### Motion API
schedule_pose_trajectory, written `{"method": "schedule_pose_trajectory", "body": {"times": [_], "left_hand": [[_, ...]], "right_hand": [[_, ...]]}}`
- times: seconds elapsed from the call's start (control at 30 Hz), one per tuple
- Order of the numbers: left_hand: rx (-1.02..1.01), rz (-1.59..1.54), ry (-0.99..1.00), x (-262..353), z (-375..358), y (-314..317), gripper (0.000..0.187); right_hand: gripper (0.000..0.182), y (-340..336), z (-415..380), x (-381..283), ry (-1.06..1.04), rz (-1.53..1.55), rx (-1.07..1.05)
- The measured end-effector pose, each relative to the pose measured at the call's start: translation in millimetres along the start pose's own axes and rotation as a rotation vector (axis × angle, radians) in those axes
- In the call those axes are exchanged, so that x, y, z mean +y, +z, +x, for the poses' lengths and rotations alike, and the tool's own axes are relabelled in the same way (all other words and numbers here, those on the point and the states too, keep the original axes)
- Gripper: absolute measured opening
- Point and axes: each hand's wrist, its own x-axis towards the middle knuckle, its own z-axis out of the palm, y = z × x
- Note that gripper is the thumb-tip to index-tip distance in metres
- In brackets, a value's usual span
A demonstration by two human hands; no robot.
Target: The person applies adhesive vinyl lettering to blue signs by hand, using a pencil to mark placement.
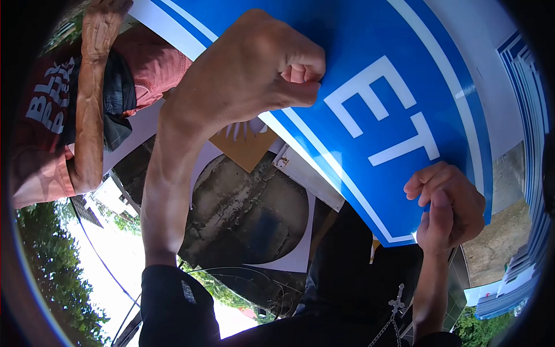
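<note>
A blue sign [370, 191] with a white border line and the white letters "E" [370, 95] and "T" [407, 139] spans the upper middle and right. My left hand [272, 63] is closed over the sign, left of the "E", its fingers curled in. Near the sign's lower right corner, just below the "T", my right hand [451, 208] is also closed, thumb pressed against curled fingers. What either hand pinches, if anything, is hidden or too small to make out.
At the upper left another person in a red shirt [43, 139] has a forearm [89, 110] raised by the sign's far edge. Stacked blue-and-white sheets [514, 283] line the right side. Below are a white sheet with a round cutout [298, 257] and stained concrete [248, 208].
</note>
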Motion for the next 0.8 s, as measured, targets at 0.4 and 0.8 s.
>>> {"method": "schedule_pose_trajectory", "body": {"times": [0.4,0.8], "left_hand": [[0.094,0.051,-0.027,5,-2,0,0.010],[-0.064,-0.025,-0.009,0,2,-10,0.007]], "right_hand": [[0.020,-3,4,-5,0.034,0.017,-0.036],[0.020,-4,-1,-2,0.005,0.013,-0.005]]}}
